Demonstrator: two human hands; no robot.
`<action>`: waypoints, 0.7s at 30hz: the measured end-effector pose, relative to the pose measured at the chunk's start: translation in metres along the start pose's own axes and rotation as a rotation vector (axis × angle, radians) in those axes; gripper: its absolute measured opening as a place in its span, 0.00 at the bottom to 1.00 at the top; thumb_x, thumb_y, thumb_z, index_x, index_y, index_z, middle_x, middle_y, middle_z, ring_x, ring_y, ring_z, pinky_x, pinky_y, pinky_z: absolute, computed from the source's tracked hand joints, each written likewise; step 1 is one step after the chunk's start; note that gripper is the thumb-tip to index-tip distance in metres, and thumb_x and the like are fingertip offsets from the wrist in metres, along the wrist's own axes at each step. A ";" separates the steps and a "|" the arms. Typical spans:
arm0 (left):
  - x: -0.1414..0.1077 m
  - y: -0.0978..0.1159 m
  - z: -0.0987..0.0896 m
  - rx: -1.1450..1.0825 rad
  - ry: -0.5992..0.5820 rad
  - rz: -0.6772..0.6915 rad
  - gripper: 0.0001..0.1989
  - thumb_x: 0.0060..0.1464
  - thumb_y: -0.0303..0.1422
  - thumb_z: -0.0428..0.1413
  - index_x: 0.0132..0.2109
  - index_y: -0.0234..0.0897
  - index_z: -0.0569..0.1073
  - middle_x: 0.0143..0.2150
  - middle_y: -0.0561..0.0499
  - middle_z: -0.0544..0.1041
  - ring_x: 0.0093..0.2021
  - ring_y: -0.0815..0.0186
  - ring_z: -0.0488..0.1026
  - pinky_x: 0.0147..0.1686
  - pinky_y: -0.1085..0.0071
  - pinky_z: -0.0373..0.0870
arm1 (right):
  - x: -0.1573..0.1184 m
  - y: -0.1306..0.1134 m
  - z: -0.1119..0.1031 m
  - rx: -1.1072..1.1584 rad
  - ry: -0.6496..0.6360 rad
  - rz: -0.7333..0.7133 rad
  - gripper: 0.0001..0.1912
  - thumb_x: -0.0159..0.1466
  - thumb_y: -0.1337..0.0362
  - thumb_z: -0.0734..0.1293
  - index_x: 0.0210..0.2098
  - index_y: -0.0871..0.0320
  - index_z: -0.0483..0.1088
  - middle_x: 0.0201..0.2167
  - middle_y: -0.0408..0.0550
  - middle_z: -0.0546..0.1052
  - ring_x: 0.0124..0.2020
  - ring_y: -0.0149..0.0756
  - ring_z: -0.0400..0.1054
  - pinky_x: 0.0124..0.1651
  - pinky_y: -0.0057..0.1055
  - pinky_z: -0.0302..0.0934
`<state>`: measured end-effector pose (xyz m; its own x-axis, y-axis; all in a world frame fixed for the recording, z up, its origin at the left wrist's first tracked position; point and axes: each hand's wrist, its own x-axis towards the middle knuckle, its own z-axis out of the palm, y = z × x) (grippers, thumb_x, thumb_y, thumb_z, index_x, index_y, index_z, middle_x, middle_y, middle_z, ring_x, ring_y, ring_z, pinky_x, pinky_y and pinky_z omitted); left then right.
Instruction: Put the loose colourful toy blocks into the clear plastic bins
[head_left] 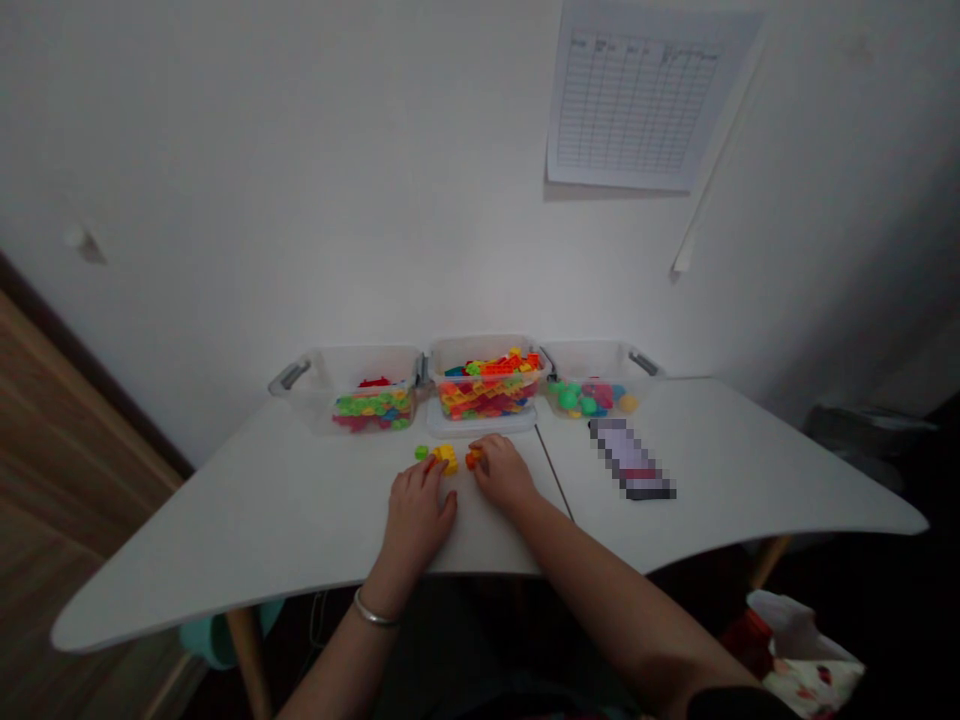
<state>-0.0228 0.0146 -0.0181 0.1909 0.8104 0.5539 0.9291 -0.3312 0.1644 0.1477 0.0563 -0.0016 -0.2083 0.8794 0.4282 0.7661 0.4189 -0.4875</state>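
Observation:
On the white table (300,520), my left hand (415,508) rests with its thumb apart from the fingers. Its fingertips touch the near left side of some yellow building blocks (448,456), and a bit of orange shows by them. Just beyond those fingers lies a small green block (421,453). Pinched between the fingers of my right hand (505,474) is a small orange building block (472,459), partly covered by the fingertips. A narrow gap separates it from the yellow blocks.
Three clear bins stand along the wall: the left bin (311,410), the middle bin (487,346) on a lid (480,425), and the right bin (600,358), all holding colourful plastic pieces. A blurred-out phone-like object (634,462) lies to the right. A printed sheet (637,110) hangs above.

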 end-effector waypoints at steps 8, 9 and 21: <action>-0.001 -0.001 0.002 -0.037 0.010 0.014 0.21 0.55 0.32 0.52 0.56 0.32 0.70 0.56 0.38 0.73 0.55 0.52 0.70 0.58 0.53 0.66 | 0.001 -0.004 -0.002 -0.059 -0.098 0.002 0.13 0.63 0.65 0.66 0.47 0.59 0.74 0.45 0.53 0.78 0.48 0.42 0.68 0.54 0.38 0.60; -0.002 -0.002 0.003 -0.044 0.011 0.017 0.21 0.55 0.32 0.52 0.56 0.32 0.69 0.56 0.38 0.73 0.55 0.52 0.70 0.58 0.53 0.66 | 0.001 -0.004 -0.002 -0.057 -0.103 0.008 0.11 0.63 0.64 0.68 0.45 0.59 0.74 0.42 0.52 0.78 0.46 0.42 0.68 0.52 0.38 0.61; -0.002 -0.001 0.002 -0.035 -0.025 0.033 0.24 0.55 0.33 0.52 0.59 0.31 0.68 0.59 0.37 0.70 0.58 0.51 0.67 0.60 0.52 0.64 | -0.001 0.001 0.000 0.041 -0.129 -0.025 0.07 0.62 0.64 0.70 0.41 0.55 0.76 0.40 0.48 0.77 0.46 0.39 0.69 0.51 0.35 0.62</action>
<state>-0.0231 0.0146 -0.0211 0.2297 0.8102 0.5392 0.9107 -0.3744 0.1747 0.1486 0.0557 -0.0024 -0.3055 0.8893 0.3402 0.7346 0.4475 -0.5100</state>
